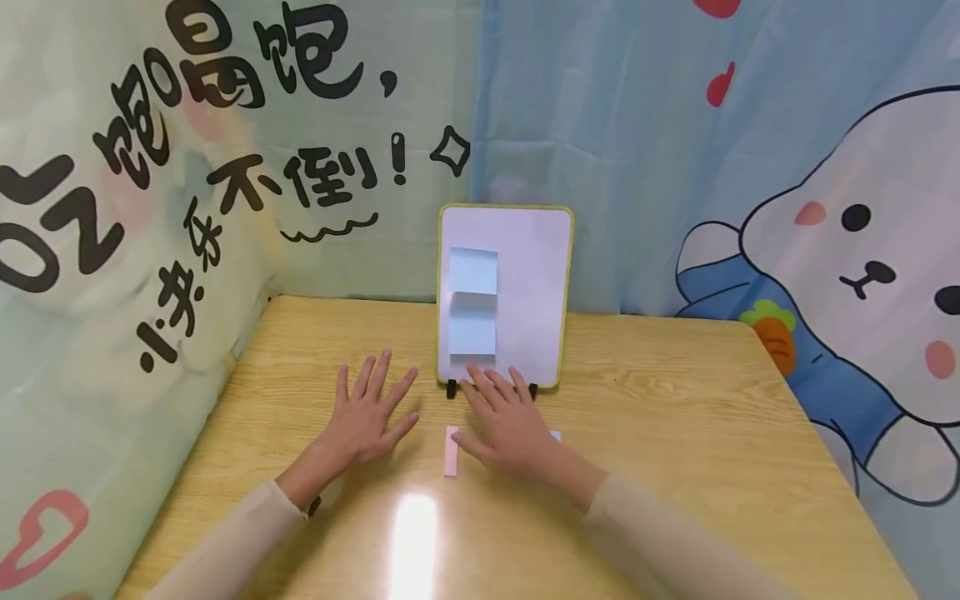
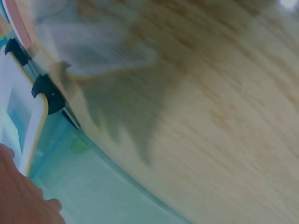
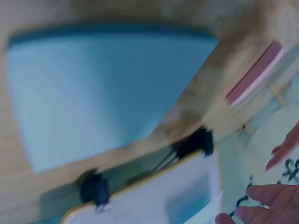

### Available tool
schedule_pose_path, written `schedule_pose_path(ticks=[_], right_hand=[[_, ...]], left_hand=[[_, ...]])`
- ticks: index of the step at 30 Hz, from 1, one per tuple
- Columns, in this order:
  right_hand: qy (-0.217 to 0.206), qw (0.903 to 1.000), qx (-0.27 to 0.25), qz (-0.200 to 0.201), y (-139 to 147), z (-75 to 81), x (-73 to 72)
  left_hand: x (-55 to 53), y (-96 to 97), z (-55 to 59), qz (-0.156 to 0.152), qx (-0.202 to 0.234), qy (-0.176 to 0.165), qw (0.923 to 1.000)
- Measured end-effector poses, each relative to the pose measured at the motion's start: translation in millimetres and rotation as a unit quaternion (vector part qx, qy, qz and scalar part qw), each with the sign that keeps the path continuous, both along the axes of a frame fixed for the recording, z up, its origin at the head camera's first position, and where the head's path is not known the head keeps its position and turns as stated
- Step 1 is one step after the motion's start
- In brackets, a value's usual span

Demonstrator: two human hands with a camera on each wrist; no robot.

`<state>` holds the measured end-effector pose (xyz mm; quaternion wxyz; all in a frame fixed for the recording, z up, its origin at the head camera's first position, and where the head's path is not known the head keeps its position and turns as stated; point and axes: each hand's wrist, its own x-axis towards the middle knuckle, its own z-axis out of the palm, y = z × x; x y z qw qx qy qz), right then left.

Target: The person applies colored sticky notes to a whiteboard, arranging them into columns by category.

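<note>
My left hand point(image 1: 366, 421) hovers over the table left of the whiteboard, fingers straight and spread, holding nothing. My right hand point(image 1: 513, 429) is held out in front of the board's lower edge, its fingers also extended with nothing in them. Below it in the right wrist view lies a light blue sticky note pad point(image 3: 103, 93), mostly hidden by the hand in the head view. A narrow pink paper strip or pad point(image 1: 451, 457) lies by the right thumb. Two blue sticky notes point(image 1: 472, 271) are stuck one above the other on the left half of the whiteboard point(image 1: 532, 292).
The whiteboard stands upright on black clip feet point(image 1: 451, 389) near the back of the wooden table point(image 1: 675, 433). Printed curtains point(image 1: 600, 167) hang behind and to the left. A bright light reflection shows on the tabletop in front.
</note>
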<state>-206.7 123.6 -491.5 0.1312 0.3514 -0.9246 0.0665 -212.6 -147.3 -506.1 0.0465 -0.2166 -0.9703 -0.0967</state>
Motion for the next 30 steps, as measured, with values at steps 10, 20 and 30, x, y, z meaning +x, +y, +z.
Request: schedule_pose_path(ticks=[10,20,30], right_hand=[[-0.074,0.9915,0.101,0.036,-28.6,-7.2,17.3],[-0.068,0.9885,0.075,0.112,-33.3,-6.7,23.4],[-0.086,0.9887,0.097,0.075,-36.6,-11.4,26.3]], left_hand=[[7.2,1.3,-2.1,-0.016,-0.004,-0.007,0.9998],[13.7,5.5,-2.3,-0.033,0.0,-0.009,0.9994],[21.6,9.9,-2.9,-0.05,-0.012,-0.002,0.9987]])
